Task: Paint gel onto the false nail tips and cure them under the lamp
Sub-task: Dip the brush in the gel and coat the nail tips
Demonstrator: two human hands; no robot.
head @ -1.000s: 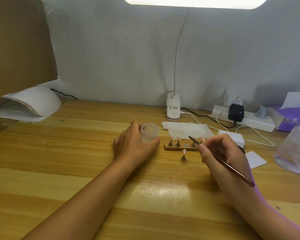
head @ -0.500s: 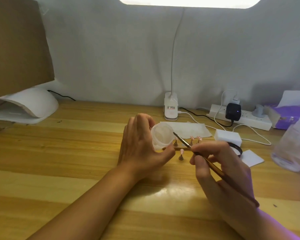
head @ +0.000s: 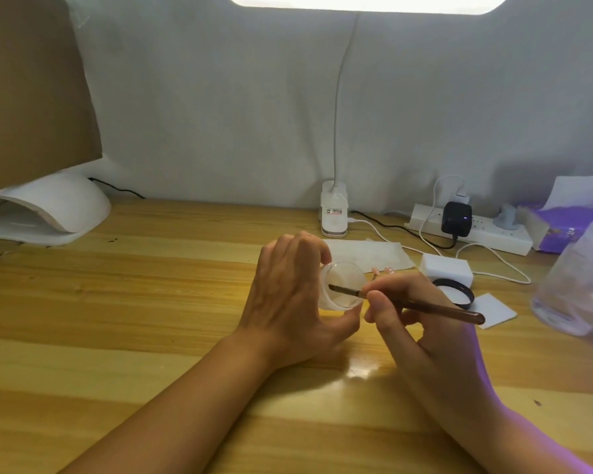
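Left hand (head: 288,302) grips tilted jar (head: 344,277); right hand (head: 425,326) holds brush (head: 452,311) inside.

On my wooden table (head: 151,302), the curing lamp (head: 52,206) is sitting at the far-left corner, and a power strip (head: 486,234) is lying along the far edge.

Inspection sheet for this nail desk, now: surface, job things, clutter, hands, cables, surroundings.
Surface: wooden table, glossy planks.
Job's things: gel jar tilted, open, brush tip in its mouth; nail tips mostly behind right hand; curing lamp far left.
Clutter: wipe, white block, black ring, white card, plastic bottle, tissue box.
Hands: left hand grips gel jar; right hand pinches brush.
Cables: white lead, black lead to power strip; black cord behind curing lamp.
Surroundings: desk lamp, cardboard left, cloth backdrop.
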